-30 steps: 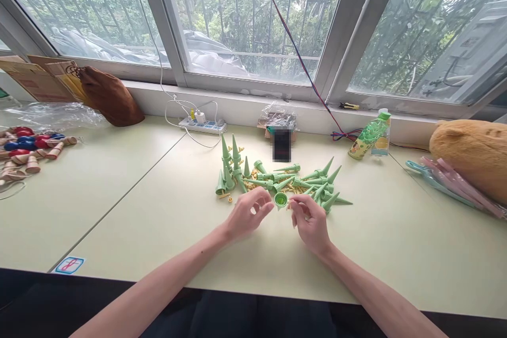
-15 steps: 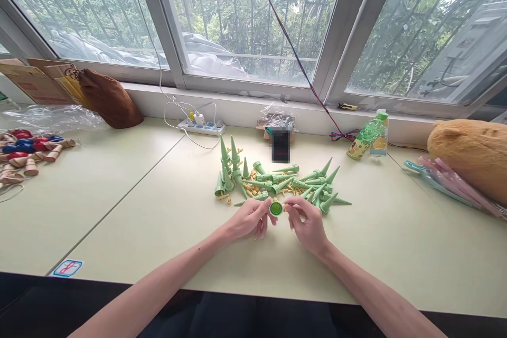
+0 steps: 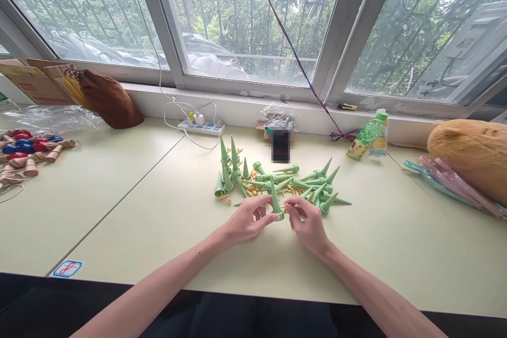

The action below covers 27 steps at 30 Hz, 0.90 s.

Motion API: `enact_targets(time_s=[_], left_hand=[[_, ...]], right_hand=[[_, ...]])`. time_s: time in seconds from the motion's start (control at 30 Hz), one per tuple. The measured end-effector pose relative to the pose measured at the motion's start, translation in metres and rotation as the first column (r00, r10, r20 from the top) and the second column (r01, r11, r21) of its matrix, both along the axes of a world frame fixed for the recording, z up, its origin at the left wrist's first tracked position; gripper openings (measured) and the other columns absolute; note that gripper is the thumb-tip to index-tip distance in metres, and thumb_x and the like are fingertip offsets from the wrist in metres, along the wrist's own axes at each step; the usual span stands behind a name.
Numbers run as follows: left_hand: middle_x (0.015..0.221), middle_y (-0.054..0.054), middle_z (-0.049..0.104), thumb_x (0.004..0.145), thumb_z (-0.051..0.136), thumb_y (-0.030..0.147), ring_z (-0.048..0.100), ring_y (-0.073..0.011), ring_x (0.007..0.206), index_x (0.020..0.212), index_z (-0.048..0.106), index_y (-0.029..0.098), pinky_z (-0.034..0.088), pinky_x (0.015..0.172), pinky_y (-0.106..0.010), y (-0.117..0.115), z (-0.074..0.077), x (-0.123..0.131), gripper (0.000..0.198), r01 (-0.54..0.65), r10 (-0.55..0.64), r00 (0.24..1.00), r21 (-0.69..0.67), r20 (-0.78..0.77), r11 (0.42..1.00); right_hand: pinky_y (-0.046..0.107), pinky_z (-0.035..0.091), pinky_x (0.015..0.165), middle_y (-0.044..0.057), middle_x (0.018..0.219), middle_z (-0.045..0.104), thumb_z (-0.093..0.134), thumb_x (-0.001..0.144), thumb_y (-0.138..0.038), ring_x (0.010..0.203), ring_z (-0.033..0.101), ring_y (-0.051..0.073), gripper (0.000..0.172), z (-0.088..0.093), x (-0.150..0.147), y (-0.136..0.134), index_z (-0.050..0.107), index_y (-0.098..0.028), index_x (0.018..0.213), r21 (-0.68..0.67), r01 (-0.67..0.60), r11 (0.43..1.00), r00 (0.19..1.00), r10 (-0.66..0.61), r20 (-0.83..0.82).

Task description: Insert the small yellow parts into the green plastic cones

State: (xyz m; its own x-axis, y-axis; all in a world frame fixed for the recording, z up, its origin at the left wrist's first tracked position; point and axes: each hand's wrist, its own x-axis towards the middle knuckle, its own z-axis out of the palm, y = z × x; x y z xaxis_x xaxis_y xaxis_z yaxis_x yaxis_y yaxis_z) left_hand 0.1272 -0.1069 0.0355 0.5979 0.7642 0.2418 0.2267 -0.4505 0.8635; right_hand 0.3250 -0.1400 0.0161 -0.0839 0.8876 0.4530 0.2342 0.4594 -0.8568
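Note:
My left hand (image 3: 249,221) grips a green plastic watering spike (image 3: 274,199) by its capped base, thumb in front. The spike stands nearly upright with its point up. Just right of it, my right hand (image 3: 309,224) is closed in a pinch. A small yellow piece (image 3: 282,206) shows at its fingertips, close to the spike's collar, mostly hidden by the fingers. Behind both hands lies a heap of similar green spikes (image 3: 317,180), with small yellow plastic parts (image 3: 253,188) scattered among them. Several spikes (image 3: 225,158) stand upright at the heap's left.
A power strip (image 3: 202,128) with white cables sits by the window ledge. Farther right are a green bottle (image 3: 366,137) and a tan plush item (image 3: 467,156). Wooden toys with red and blue balls (image 3: 29,150) and a brown bag (image 3: 109,97) occupy the left.
My left hand has turned the spike from its round open end facing me to point up, its thumb now lower. My right hand has stayed nearly still.

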Motion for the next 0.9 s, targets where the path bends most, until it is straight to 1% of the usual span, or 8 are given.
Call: enact_targets(time_s=[0.1,0.3,0.4,0.5,0.63,0.73,0.8,0.9], left_hand=[[0.089,-0.004,0.061,0.093,0.059,0.033,0.056,-0.0088,0.062,0.107,0.062,0.017,0.049,0.056,-0.02,0.0007,-0.0048,0.0006,0.022,-0.025,0.025,1.0,0.148,0.002,0.989],[0.114,-0.01,0.062,0.098,0.052,0.026,0.059,-0.0111,0.073,0.125,0.062,0.022,0.052,0.064,-0.024,0.0001,-0.0076,0.0003,0.03,-0.016,0.025,0.999,0.276,-0.026,0.961],[0.119,-0.011,0.061,0.098,0.051,0.025,0.061,-0.012,0.077,0.128,0.061,0.025,0.053,0.066,-0.025,-0.0008,-0.0071,0.001,0.032,-0.043,0.054,0.998,0.298,-0.027,0.954],[0.12,-0.01,0.059,0.097,0.053,0.028,0.059,-0.0092,0.069,0.124,0.062,0.024,0.053,0.062,-0.024,-0.0013,-0.0053,0.0029,0.029,-0.077,0.082,0.997,0.257,-0.01,0.963],[0.107,-0.008,0.063,0.095,0.057,0.037,0.056,-0.0083,0.062,0.114,0.061,0.018,0.049,0.055,-0.021,0.0004,-0.0026,0.0042,0.027,-0.194,0.189,0.981,0.149,0.046,0.97],[0.078,-0.003,0.063,0.096,0.053,0.044,0.052,-0.0088,0.055,0.087,0.064,0.014,0.042,0.049,-0.019,0.0032,-0.0013,0.0033,0.033,-0.25,0.249,0.968,0.079,0.018,0.965],[0.064,-0.002,0.059,0.097,0.048,0.048,0.051,-0.0093,0.052,0.073,0.063,0.013,0.038,0.047,-0.019,0.0046,-0.0004,0.0026,0.045,-0.226,0.227,0.973,0.036,-0.028,0.973],[0.06,-0.002,0.061,0.098,0.041,0.055,0.049,-0.0079,0.043,0.073,0.067,0.012,0.035,0.044,-0.019,0.0049,0.0001,0.0023,0.056,-0.13,0.123,0.99,-0.112,-0.066,0.985]], right_hand=[[0.022,0.042,0.042,0.001,0.075,0.059,0.052,0.098,-0.028,0.048,0.049,0.009,0.014,0.0004,-0.0003,0.0006,0.06,-0.02,0.092,-0.009,-0.001,1.0,1.0,0.001,0.005],[0.023,0.044,0.045,0.001,0.075,0.059,0.052,0.098,-0.03,0.049,0.051,0.01,0.015,0.0018,-0.001,0.0005,0.061,-0.019,0.093,-0.003,0.003,1.0,1.0,-0.003,0.02],[0.023,0.043,0.043,0.002,0.076,0.061,0.051,0.099,-0.031,0.05,0.051,0.01,0.016,0.0027,-0.0017,-0.0005,0.061,-0.02,0.093,-0.007,0.018,1.0,0.999,-0.018,0.029],[0.022,0.042,0.041,0.002,0.077,0.061,0.05,0.099,-0.033,0.049,0.05,0.01,0.017,0.0031,-0.0025,-0.0016,0.06,-0.02,0.093,-0.024,0.057,0.998,0.998,-0.056,0.012],[0.022,0.043,0.042,0.001,0.074,0.06,0.052,0.099,-0.034,0.047,0.05,0.009,0.017,0.0032,-0.0025,-0.0024,0.06,-0.02,0.094,-0.034,0.145,0.989,0.989,-0.146,-0.026],[0.022,0.043,0.043,0.0,0.073,0.059,0.053,0.099,-0.035,0.047,0.05,0.009,0.017,0.0029,-0.0016,-0.0026,0.06,-0.02,0.093,-0.042,0.161,0.986,0.986,-0.163,-0.047],[0.022,0.043,0.042,0.0,0.073,0.059,0.053,0.099,-0.035,0.047,0.051,0.009,0.017,0.0024,-0.0012,-0.0025,0.06,-0.02,0.094,-0.04,0.147,0.988,0.987,-0.149,-0.058],[0.023,0.043,0.043,0.0,0.075,0.059,0.053,0.099,-0.035,0.047,0.051,0.009,0.018,0.0014,-0.0015,-0.0022,0.06,-0.02,0.094,-0.031,0.102,0.994,0.993,-0.104,-0.064]])
